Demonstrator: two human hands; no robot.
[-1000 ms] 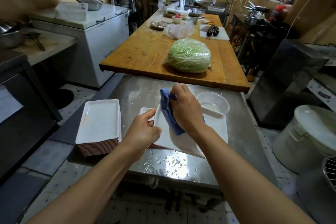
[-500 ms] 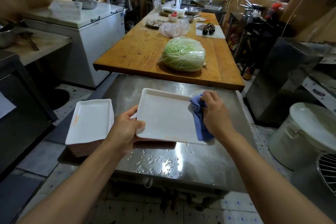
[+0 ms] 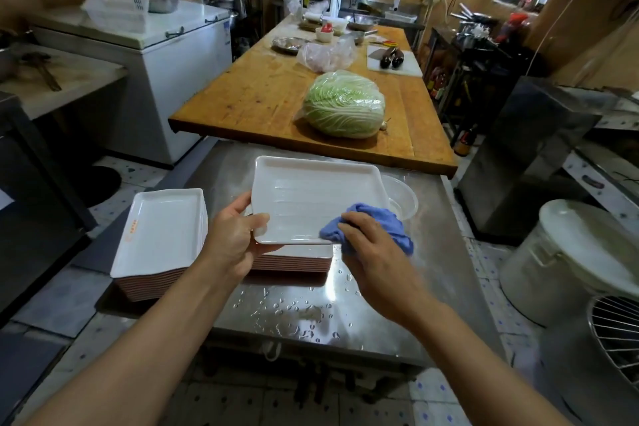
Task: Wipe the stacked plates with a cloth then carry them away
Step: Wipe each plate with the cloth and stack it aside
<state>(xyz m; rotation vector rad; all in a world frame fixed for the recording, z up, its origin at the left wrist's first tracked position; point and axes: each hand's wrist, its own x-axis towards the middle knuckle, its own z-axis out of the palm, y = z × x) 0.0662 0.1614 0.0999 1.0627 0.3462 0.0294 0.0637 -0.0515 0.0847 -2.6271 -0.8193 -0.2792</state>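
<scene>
Beneath the plate point(image 3: 311, 197) in the left hand's point(image 3: 232, 239) grip, a half-hidden stack point(image 3: 294, 261); right hand point(image 3: 375, 245) clutching cloth point(image 3: 377, 218).

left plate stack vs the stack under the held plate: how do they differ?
The left stack sits at the steel table's left edge, fully in view, its top plate bare; nobody touches it. The middle stack is mostly hidden beneath the held plate, which the left hand grips while the right hand presses a blue cloth on it. The left stack shows more layers. Both are white rectangular plates with reddish undersides.
</scene>
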